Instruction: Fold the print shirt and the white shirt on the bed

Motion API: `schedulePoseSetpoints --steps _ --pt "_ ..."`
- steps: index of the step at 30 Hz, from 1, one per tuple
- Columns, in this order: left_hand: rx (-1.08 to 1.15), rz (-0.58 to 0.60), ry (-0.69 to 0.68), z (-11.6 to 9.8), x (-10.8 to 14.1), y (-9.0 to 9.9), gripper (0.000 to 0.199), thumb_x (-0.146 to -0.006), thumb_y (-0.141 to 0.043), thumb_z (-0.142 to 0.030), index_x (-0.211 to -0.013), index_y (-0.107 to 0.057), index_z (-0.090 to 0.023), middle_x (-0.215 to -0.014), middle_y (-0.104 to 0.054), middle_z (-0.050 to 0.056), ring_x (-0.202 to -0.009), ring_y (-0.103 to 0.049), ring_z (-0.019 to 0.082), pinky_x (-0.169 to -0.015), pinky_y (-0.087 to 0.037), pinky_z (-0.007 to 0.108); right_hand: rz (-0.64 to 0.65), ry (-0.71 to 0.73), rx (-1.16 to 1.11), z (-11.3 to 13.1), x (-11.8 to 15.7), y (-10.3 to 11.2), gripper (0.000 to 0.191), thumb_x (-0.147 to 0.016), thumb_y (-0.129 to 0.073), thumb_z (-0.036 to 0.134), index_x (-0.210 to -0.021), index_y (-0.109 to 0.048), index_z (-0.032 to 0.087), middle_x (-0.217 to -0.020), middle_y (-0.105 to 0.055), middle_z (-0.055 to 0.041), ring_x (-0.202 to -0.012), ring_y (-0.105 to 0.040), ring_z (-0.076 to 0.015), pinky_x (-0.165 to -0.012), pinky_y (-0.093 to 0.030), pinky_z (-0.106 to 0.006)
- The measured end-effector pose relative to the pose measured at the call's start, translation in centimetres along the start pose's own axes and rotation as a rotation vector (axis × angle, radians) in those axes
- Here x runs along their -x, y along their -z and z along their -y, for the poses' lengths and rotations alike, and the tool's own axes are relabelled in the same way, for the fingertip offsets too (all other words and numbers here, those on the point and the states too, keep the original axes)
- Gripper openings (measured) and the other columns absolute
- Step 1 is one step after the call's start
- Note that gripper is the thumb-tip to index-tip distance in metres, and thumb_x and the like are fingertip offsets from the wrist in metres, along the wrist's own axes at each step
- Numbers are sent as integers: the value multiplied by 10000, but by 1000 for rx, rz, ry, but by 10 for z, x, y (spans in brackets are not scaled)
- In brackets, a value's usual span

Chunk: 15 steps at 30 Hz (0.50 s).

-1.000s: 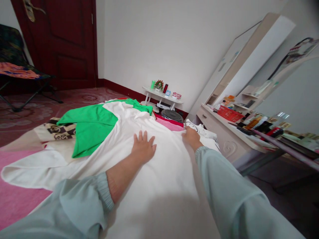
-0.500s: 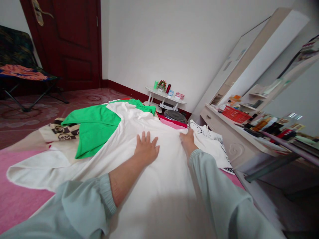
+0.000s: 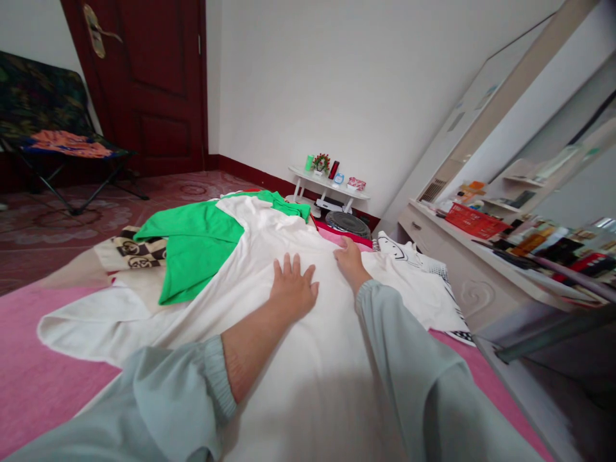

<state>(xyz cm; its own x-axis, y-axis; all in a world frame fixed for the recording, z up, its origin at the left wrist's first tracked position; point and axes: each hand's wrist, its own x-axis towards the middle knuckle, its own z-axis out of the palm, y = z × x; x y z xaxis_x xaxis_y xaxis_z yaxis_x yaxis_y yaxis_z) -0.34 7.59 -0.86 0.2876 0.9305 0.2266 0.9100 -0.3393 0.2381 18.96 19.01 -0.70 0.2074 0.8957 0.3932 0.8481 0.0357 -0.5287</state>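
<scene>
A large white garment lies spread over a pink bed cover. My left hand rests palm down on it near the middle, fingers spread. To its right, my right hand touches the garment near its upper right part, with the index finger extended and the other fingers partly hidden. Beyond the left side lies a green garment, partly under the white one. A white garment with black print is at the right, partly overlapped by white cloth.
A dresser with a red basket and bottles borders the right side. A small white shelf stands against the far wall. A folding chair with orange cloth is at the far left, beside a red door.
My right hand has moved left, closer to my left hand, and white cloth now spreads over part of the printed garment. The view has turned slightly.
</scene>
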Motion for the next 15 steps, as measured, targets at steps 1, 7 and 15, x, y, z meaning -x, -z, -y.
schedulePoseSetpoints --steps 1,7,15 --pt "2 -5 -2 0 0 -1 550 -911 -319 -480 -1407 -417 -264 -1535 -266 110 -1414 -143 386 -1105 -71 605 7 0 1 1 0 -3 543 -707 -489 156 -1245 -551 130 -1072 -649 -94 -946 -592 -199 -861 -457 -298" --pt "12 -15 1 1 0 -2 553 -909 -322 -475 -1410 -412 -258 -1536 -265 107 -1415 -135 388 -1108 -68 603 9 -21 92 6 -3 -7 404 -821 -402 184 -1152 -625 123 -1046 -673 -99 -1012 -585 -189 -924 -417 -285" --pt "8 -8 4 0 -1 0 555 -909 -326 -474 -1408 -417 -247 -1532 -272 113 -1413 -141 389 -1105 -59 615 46 -73 123 7 -13 -10 476 -771 -585 270 -1238 -582 182 -1219 -619 -96 -1097 -571 -230 -947 -416 -336"
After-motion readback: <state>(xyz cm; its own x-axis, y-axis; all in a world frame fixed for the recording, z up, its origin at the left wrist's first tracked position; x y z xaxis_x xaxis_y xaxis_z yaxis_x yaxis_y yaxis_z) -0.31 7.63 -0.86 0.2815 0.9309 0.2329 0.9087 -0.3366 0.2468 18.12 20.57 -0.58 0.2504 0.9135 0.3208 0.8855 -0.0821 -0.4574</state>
